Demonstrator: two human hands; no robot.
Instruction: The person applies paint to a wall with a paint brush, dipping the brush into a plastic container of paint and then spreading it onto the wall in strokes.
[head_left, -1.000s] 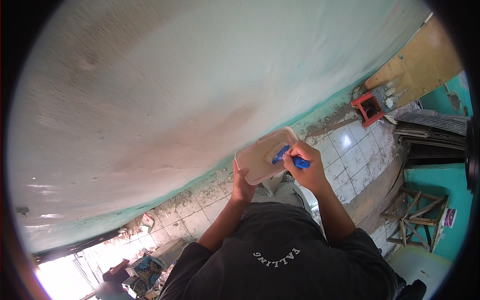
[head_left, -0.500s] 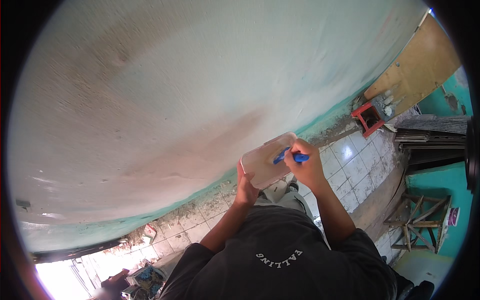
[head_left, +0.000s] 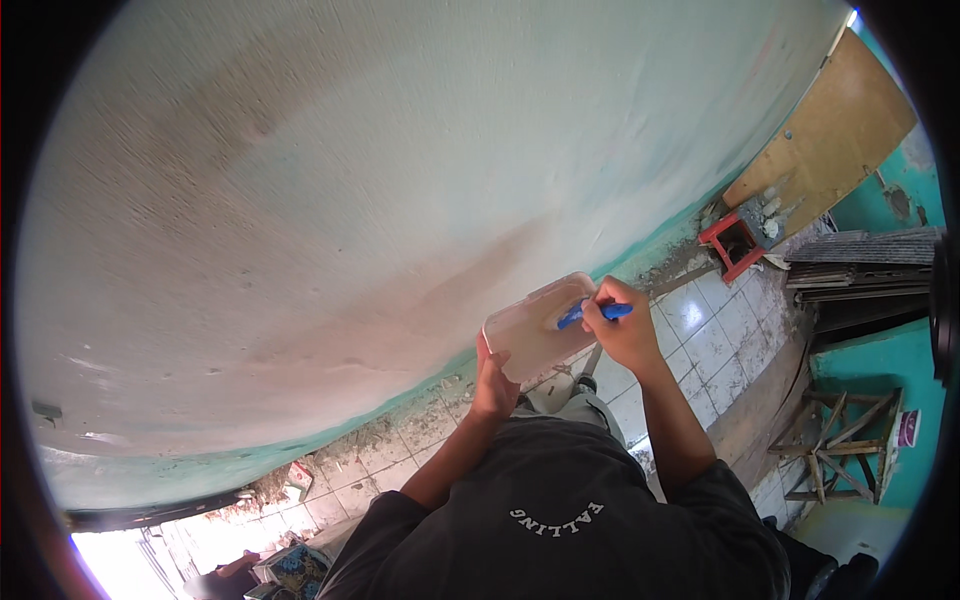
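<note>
My left hand (head_left: 494, 383) grips the near left corner of a clear rectangular plastic container (head_left: 520, 345), its thumb over the rim. A pale, whitish liquid lies inside. In my right hand (head_left: 622, 325) is a paintbrush (head_left: 572, 317) with a blue handle, its fingers closed round it. The brush head is down in the container toward its right end; the bristles are hard to make out. Just beyond the container rises a whitish wall (head_left: 400, 180) with brownish patches and a green band along its foot.
Dusty white floor tiles (head_left: 690, 310) run along the wall. To the right stand a red stool (head_left: 735, 246), stacked corrugated sheets (head_left: 860, 262), a wooden frame (head_left: 840, 447) and a pink-and-white tub (head_left: 908, 428). A tan board (head_left: 820, 120) leans at the far right.
My right hand and the brush have shifted slightly right and nearer to me. The container has tilted a little, and the brush stays in it.
</note>
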